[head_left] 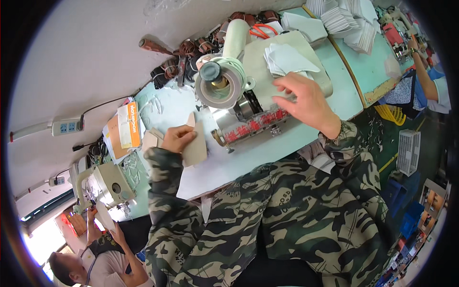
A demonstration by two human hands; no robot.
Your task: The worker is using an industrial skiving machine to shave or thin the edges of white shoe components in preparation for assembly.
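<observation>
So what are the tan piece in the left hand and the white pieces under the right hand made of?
The tan piece in the left hand looks like matte leather or stiff board: flat, holding its shape. The white pieces by the right hand seem thin fabric or paper lining, with soft, fanned edges. Neither is certain.

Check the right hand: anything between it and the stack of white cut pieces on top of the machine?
Nothing visible. The right hand hovers at the near edge of the white cut pieces on the machine, fingers spread, open gap only. The left hand holds a tan piece on the table, well aside.
</observation>
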